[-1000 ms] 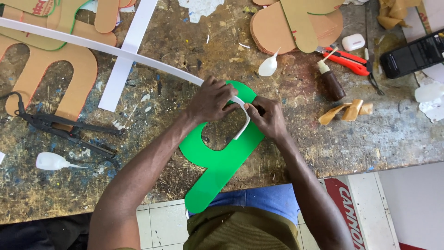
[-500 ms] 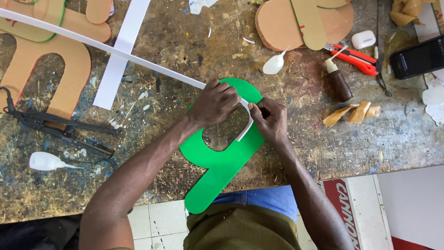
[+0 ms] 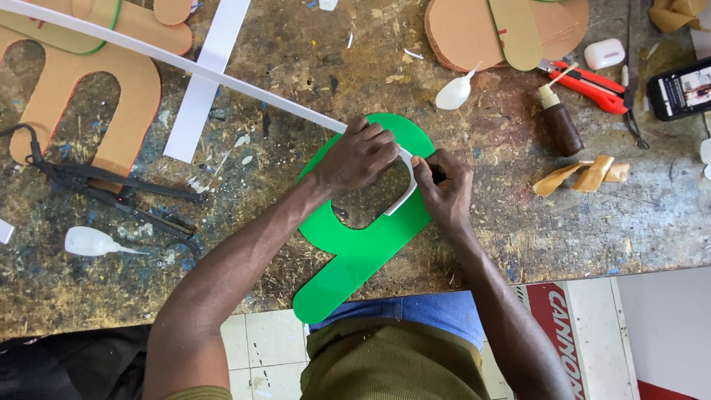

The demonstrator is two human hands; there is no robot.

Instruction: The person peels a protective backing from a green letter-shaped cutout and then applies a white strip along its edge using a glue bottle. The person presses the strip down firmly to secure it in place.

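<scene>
Worn, paint-flecked and scratched, the table (image 3: 296, 59) is filling most of the head view, with pale floor tiles (image 3: 259, 348) showing past its near edge. Containers first: a small brown bottle (image 3: 561, 122) with a cream nozzle is standing right of centre, contents not visible through the dark body; a translucent white squeeze bottle (image 3: 92, 241) is lying on its side at the left, and another one (image 3: 455, 92) is lying near the top, and I cannot tell what either is holding. A green flat cutout (image 3: 355, 252), glossy and smooth, shaped like a loop with a tail running down toward the table's near edge, is lying at the middle of the table, its tail overhanging the edge slightly. A long white strip (image 3: 185, 65) is running in from the upper left, and its end is curving around the inner edge of the loop's hole. The left hand (image 3: 359, 157) is pressing down over the top of the loop, fingers bent and closed on the strip where it is meeting the green edge. The right hand (image 3: 443, 185) is pinching narrowly at the strip just beside the left, fingertips together. Brown cardboard shapes (image 3: 89, 89) with rounded arches are lying at the upper left, more cardboard (image 3: 474, 30) at the top. A red utility knife (image 3: 592, 80), a phone (image 3: 680, 89), crumpled tan tape (image 3: 585, 175) and a black tool (image 3: 104, 189) are lying well apart from the hands.
</scene>
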